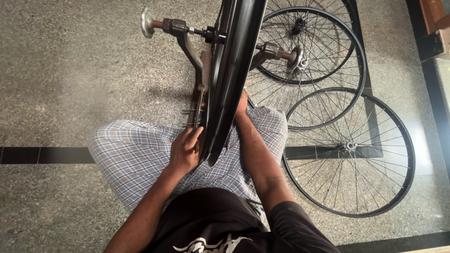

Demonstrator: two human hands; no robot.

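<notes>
The black rim [233,70] runs edge-on from top centre down to mid-frame, left hand [185,151] closed against its lower left edge, right hand [242,105] touching its right side, grip hidden.

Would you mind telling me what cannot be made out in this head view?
- Right hand: fingers hidden behind the black rim.
- Left hand: whatever its fingers pinch is too small.
- Rim's top: cut off by the upper edge.
- Truing stand: base hidden by the rim and knees.
</notes>
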